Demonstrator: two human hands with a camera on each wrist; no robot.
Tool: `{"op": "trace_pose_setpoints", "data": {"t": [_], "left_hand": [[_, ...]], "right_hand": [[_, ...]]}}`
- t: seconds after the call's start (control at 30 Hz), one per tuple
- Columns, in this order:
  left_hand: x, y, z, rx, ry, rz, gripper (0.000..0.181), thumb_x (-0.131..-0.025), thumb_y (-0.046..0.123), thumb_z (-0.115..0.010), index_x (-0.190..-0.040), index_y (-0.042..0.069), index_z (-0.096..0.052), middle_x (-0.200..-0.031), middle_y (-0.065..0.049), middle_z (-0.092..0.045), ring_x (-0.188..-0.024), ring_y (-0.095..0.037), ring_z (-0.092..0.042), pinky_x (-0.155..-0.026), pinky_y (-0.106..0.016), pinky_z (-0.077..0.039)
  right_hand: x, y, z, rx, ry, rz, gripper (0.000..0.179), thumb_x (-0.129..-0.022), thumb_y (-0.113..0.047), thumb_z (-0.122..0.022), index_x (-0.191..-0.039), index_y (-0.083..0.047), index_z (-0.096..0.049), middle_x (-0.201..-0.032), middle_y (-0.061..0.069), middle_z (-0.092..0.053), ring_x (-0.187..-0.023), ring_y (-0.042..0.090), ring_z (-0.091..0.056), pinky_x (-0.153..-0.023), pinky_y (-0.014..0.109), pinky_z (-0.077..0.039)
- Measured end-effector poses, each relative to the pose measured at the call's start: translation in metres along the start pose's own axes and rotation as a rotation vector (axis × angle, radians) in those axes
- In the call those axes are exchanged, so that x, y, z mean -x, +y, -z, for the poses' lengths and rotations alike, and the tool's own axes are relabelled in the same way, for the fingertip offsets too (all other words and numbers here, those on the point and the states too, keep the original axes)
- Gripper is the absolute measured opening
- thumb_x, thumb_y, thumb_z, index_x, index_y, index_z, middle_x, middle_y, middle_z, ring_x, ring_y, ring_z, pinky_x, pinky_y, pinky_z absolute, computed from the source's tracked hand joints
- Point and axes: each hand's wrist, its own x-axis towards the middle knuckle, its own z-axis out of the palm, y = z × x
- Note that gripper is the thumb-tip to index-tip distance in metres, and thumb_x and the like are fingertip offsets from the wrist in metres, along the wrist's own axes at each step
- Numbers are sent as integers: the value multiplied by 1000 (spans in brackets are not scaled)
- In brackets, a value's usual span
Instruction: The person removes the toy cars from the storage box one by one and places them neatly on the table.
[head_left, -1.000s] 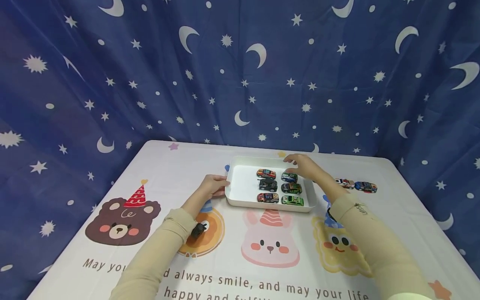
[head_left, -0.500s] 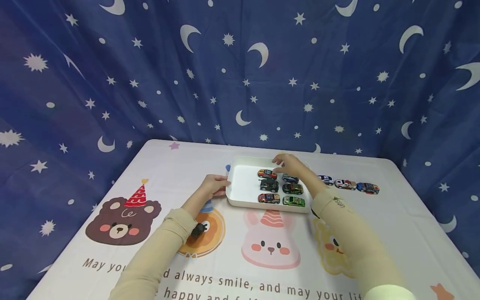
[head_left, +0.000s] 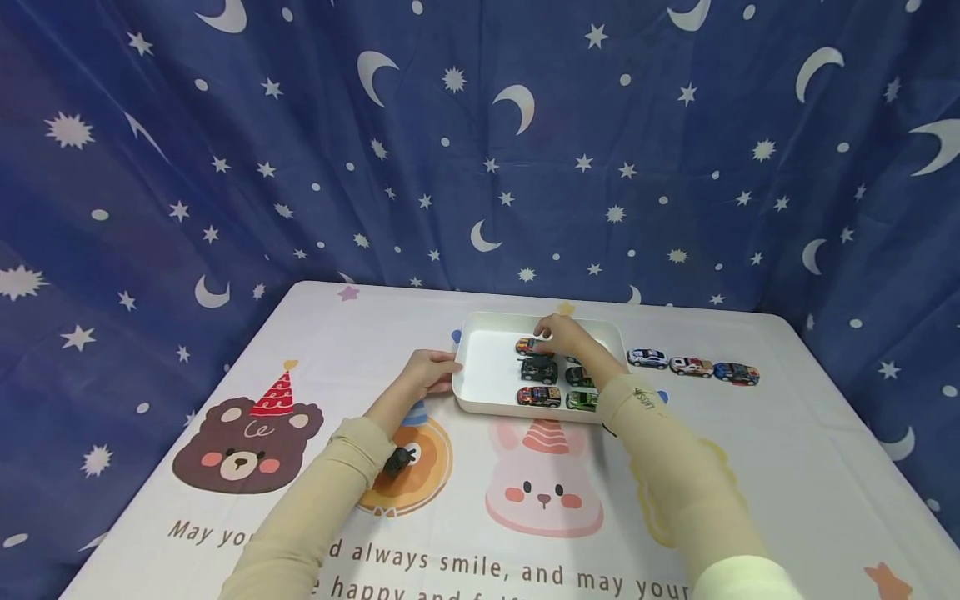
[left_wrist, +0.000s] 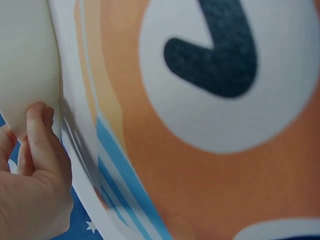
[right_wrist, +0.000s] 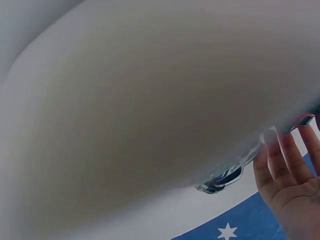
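My left hand (head_left: 427, 372) grips the left rim of a shallow white tray (head_left: 483, 362); in the left wrist view, thumb and fingers pinch the tray wall (left_wrist: 30, 65). Over the back of the tray is my right hand (head_left: 568, 335), its thumb and fingertips at an orange-red toy car (head_left: 527, 345). The right wrist view shows its fingers (right_wrist: 292, 155) spread and fairly straight, the sleeve covering much of the frame. Also in the tray lie a black military-style toy vehicle (head_left: 538, 370), a red-and-black car (head_left: 538, 397), a green car (head_left: 581, 401) and a dark car (head_left: 579, 377), partly hidden by the right arm.
Right of the tray, a white car (head_left: 647, 358), a white-and-red car (head_left: 692, 367) and a blue car (head_left: 737, 373) stand in a row. A small black object (head_left: 396, 460) sits beside the left forearm. A blue starry curtain (head_left: 480, 167) hangs behind the table.
My right hand has moved left across the tray, from the right-hand column of cars to the orange-red car, uncovering the white car outside. The left hand has stayed on the rim.
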Motion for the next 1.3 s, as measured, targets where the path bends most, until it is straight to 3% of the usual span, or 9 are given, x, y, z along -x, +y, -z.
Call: {"op": "trace_pose_setpoints", "data": {"t": [0.17, 0.2, 0.3, 0.37, 0.43, 0.53, 0.67, 1.0, 1.3], "left_hand": [[-2, 1, -1, -4, -1, -13, 38, -86, 8, -66, -124, 3, -60, -112, -18, -67, -60, -4, -61, -55, -15, -57], [-2, 1, -2, -7, -2, -15, 38, -86, 8, -66, -124, 3, -60, -112, -18, -67, -60, -4, -61, -55, -14, -57], [-2, 1, -3, -12, -7, -15, 38, -86, 8, -66, -123, 2, -60, -112, -18, -67, -59, -3, -61, -54, -14, -56], [-2, 0, -3, -9, -6, -15, 38, -86, 8, -66, -123, 2, -60, -111, -18, -67, -59, -4, -61, -53, -14, -57], [-2, 0, -4, -4, -4, -11, 37, -86, 7, -67, -122, 2, -60, -110, -17, -68, -60, -4, -62, -54, -14, -57], [-2, 0, -4, 0, -3, -8, 37, -85, 7, -67, -122, 3, -61, -111, -17, -68, -61, -5, -63, -55, -15, -57], [1, 0, -4, 7, -8, -15, 38, -86, 6, -66, -123, 2, -60, -113, -19, -67, -61, -5, -63, -56, -16, -58], [5, 0, -2, -1, -4, -13, 39, -87, 6, -65, -124, 2, -59, -115, -20, -66, -62, -6, -64, -58, -17, -59], [4, 2, -1, -4, 2, -3, 40, -87, 6, -65, -125, 1, -58, -118, -21, -64, -64, -8, -64, -60, -18, -59]], "right_hand": [[-24, 19, -10, 33, -35, -55, 33, -83, -19, -73, -108, 2, -65, -112, 23, -64, -104, 35, -60, -91, 46, -53], [-26, 24, -14, 36, -31, -42, 33, -83, -20, -73, -107, 0, -66, -112, 21, -65, -104, 33, -61, -92, 45, -53], [-62, 73, -40, 56, 45, 63, 34, -77, -31, -78, -98, -6, -69, -99, 15, -68, -88, 26, -63, -76, 37, -56], [-69, 83, -46, 68, 45, 76, 35, -76, -34, -78, -97, -7, -68, -97, 13, -67, -86, 24, -62, -73, 35, -55], [-65, 78, -43, 66, 54, 76, 34, -78, -32, -77, -97, -5, -68, -96, 14, -66, -85, 25, -62, -71, 34, -55], [-27, 29, -18, 74, 3, 9, 30, -85, -18, -70, -106, 3, -65, -106, 20, -64, -97, 32, -61, -84, 40, -55], [-2, -1, -5, 83, 18, 17, 30, -87, -13, -68, -108, 7, -63, -108, 23, -64, -100, 34, -60, -88, 42, -54], [0, -7, 1, 52, 51, 7, 27, -85, -13, -70, -107, 3, -66, -98, 15, -68, -83, 22, -58, -77, 36, -55], [12, -6, 11, -1, 107, 45, 24, -86, -10, -68, -106, 3, -66, -98, 16, -68, -86, 23, -60, -77, 35, -56]]}}
